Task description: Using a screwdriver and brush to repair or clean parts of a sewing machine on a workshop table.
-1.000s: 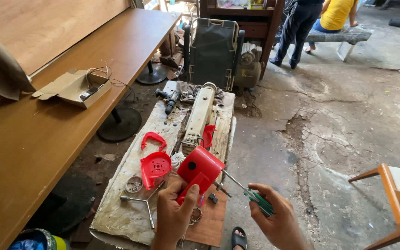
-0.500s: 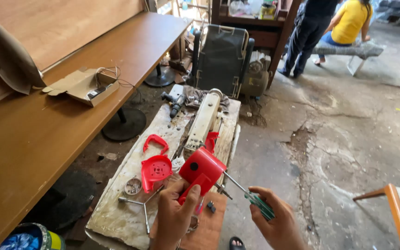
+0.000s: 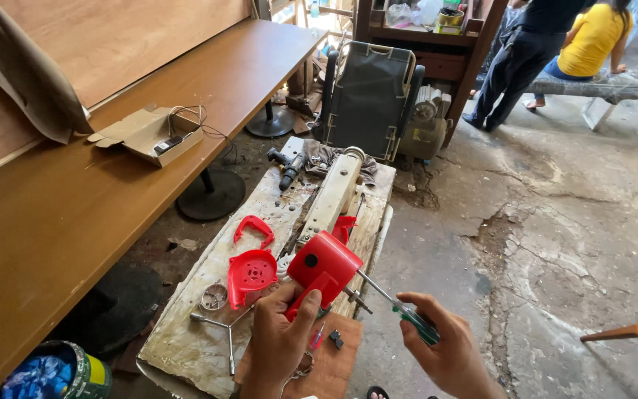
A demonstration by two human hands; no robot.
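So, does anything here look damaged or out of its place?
Yes. The concrete floor is cracked and broken beside the workboard. The red appliance in the left hand is apart: its red cover pieces lie loose. The right hand holds a screwdriver.

Bright daylight fills the view, strongest on the concrete floor (image 3: 555, 222) far beyond the right hand (image 3: 444, 355). Soft shadows gather under the wooden table (image 3: 75, 214) left of the left hand (image 3: 278, 343). The picture is sharp with no motion blur; straight lines bend slightly near the edges.
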